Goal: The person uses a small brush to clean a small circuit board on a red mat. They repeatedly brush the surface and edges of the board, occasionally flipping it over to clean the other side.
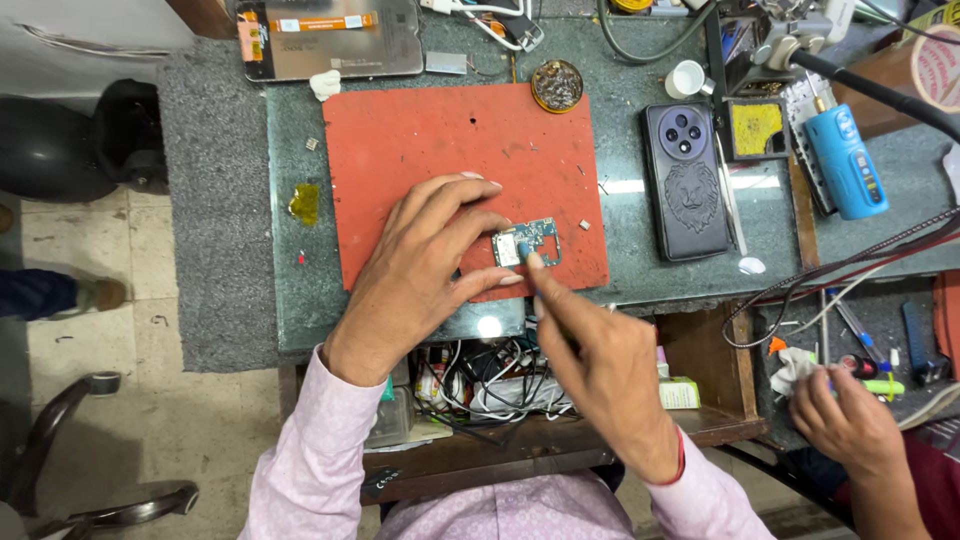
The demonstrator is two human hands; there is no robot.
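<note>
A small green circuit board [530,240] lies near the front right corner of a red work mat [440,150]. My left hand [420,270] rests on the mat, fingers spread, its fingertips steadying the board's left edge. My right hand [600,370] comes in from below and pinches a thin blue-tipped tool [524,251] whose tip touches the board.
A dark phone with a lion-pattern back [688,180] lies right of the mat. Behind are a phone screen panel [330,40], a round brass tin [557,85], a soldering stand [756,128] and a blue device [846,160]. An open drawer [480,390] holds cables. Another person's hand [850,420] is at lower right.
</note>
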